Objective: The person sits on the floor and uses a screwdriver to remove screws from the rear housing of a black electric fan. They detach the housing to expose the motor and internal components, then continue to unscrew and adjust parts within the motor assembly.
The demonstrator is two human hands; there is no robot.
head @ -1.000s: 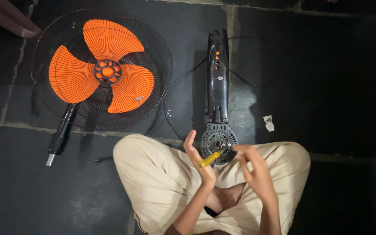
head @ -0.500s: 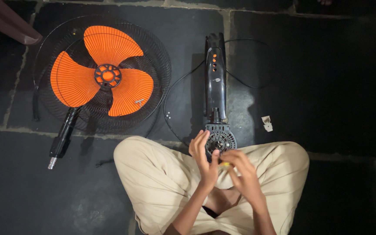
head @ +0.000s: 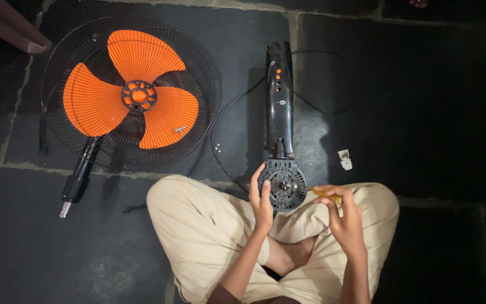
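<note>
I sit cross-legged on a dark stone floor. A black fan body (head: 278,101) with orange buttons lies in front of me, its round vented motor housing (head: 283,184) resting near my knees. My left hand (head: 261,198) grips the left rim of that housing. My right hand (head: 344,217) sits just right of it, holding a yellow-handled screwdriver (head: 326,195) that points toward the housing.
An orange three-blade fan (head: 136,97) lies in a black wire guard (head: 209,84) at the left, with a black pole (head: 80,174) below it. A black cord (head: 220,152) loops over the floor. Small screws (head: 217,148) and a white scrap (head: 344,159) lie nearby.
My hands moved apart: the left went from over the housing to its left rim, and the right drew back to the right with the screwdriver.
</note>
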